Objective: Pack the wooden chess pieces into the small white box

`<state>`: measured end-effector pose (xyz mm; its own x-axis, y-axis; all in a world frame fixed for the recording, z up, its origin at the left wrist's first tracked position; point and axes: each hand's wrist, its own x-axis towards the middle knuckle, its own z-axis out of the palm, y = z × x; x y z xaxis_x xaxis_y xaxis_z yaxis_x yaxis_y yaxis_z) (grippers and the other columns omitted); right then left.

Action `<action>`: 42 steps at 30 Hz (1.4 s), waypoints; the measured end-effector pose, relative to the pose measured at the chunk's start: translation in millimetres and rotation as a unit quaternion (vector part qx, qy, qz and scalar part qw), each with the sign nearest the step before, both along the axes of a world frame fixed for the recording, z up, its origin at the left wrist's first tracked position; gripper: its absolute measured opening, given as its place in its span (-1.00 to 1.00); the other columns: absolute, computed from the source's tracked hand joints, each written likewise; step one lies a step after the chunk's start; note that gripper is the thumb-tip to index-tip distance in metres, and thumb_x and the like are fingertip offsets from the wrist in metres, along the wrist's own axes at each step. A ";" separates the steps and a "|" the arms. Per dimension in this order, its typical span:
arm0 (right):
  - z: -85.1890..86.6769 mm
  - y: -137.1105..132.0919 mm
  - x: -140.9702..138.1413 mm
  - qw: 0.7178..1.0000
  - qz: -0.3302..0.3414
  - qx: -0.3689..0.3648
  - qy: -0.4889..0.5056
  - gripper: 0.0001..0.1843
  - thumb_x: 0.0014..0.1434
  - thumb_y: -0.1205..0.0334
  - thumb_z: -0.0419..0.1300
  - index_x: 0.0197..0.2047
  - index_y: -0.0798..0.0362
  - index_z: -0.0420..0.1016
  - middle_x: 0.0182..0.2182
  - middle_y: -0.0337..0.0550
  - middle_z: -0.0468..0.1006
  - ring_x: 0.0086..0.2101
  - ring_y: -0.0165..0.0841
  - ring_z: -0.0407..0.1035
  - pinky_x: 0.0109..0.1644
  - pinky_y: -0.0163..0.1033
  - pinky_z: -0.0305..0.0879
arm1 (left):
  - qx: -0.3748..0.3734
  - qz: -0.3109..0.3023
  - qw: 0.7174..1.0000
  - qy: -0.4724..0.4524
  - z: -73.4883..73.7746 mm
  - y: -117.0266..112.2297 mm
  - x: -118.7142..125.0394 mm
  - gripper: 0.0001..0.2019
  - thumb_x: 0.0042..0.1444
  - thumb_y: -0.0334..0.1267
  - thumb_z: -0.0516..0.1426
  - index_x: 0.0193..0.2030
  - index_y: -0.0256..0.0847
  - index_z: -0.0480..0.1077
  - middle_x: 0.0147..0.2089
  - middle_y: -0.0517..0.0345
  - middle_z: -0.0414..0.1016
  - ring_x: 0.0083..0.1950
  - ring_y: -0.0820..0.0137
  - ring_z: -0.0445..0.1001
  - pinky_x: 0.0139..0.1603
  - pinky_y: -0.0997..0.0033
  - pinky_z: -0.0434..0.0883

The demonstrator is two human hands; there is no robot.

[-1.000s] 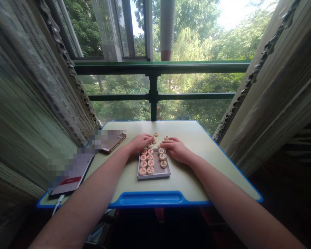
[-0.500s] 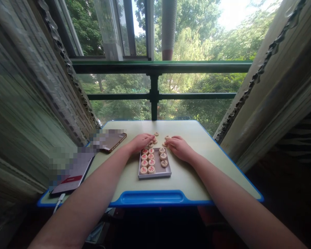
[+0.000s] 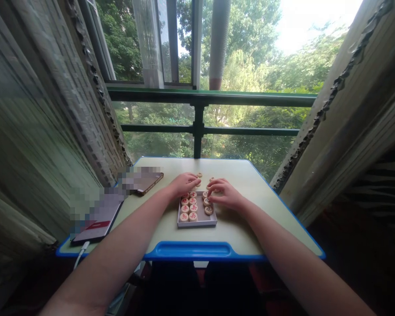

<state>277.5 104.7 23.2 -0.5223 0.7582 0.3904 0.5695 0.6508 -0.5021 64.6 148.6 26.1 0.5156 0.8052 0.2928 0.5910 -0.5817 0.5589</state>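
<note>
A shallow open box point(image 3: 197, 224) holds round xiangqi pieces. Two columns of red-marked pieces point(image 3: 193, 208) fill its left side, and a column of dark-marked pieces point(image 3: 208, 210) is at its right. My left hand point(image 3: 184, 184) is behind the box's left corner, fingers closed around a piece among the loose ones; the fingers partly hide it. Over the box's right rim, my right hand point(image 3: 226, 193) has thumb and fingers pinched at a dark-marked piece, partly covered. One loose piece point(image 3: 199, 174) lies farther back, another point(image 3: 212, 179) behind my right fingers.
The pale table point(image 3: 253, 228) has a blue edge with a blue groove point(image 3: 192, 250) at the front. On its left lie a tablet-like device point(image 3: 100, 219) with a white cable point(image 3: 81, 253) and a brown-edged box point(image 3: 151, 181). Curtains flank the table; a green railing point(image 3: 250, 98) stands behind.
My right hand has come from the loose pieces toward me, over the box's right side. My left hand has shifted slightly right over the loose pieces. The camera view has tilted a little.
</note>
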 end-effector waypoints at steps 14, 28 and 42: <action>-25.3 24.6 9.5 0.988 -0.092 0.063 -0.102 -0.67 0.17 0.31 0.00 -0.07 -0.01 0.50 -0.01 -0.13 0.47 -0.01 -0.27 0.26 0.13 -0.05 0.10 | -0.028 0.071 0.997 -0.011 -8.0 7.3 -3.5 -0.62 0.11 -0.22 -0.06 -0.06 -0.30 0.46 -0.05 0.01 0.52 -0.04 0.30 0.45 0.02 0.38 0.33; -0.8 16.8 15.8 0.948 -0.300 -0.013 -0.103 -0.58 0.14 0.06 0.03 -0.02 0.08 0.44 -0.05 0.00 0.43 0.00 -0.16 0.20 0.08 -0.11 0.12 | -0.070 0.068 0.995 -0.008 -8.4 8.2 -3.7 -0.66 0.05 -0.26 -0.01 -0.10 -0.25 0.48 -0.07 0.11 0.53 -0.04 0.33 0.46 0.01 0.45 0.35; -14.7 14.0 8.4 0.986 -0.091 0.065 -0.125 -0.65 0.10 0.16 0.12 -0.03 -0.03 0.46 -0.01 -0.09 0.45 0.00 -0.18 0.22 0.12 -0.01 0.10 | -0.068 0.083 0.994 -0.007 -11.5 11.4 -5.6 -0.67 0.04 -0.35 -0.04 -0.17 -0.23 0.51 -0.10 0.11 0.55 -0.07 0.35 0.48 0.02 0.41 0.36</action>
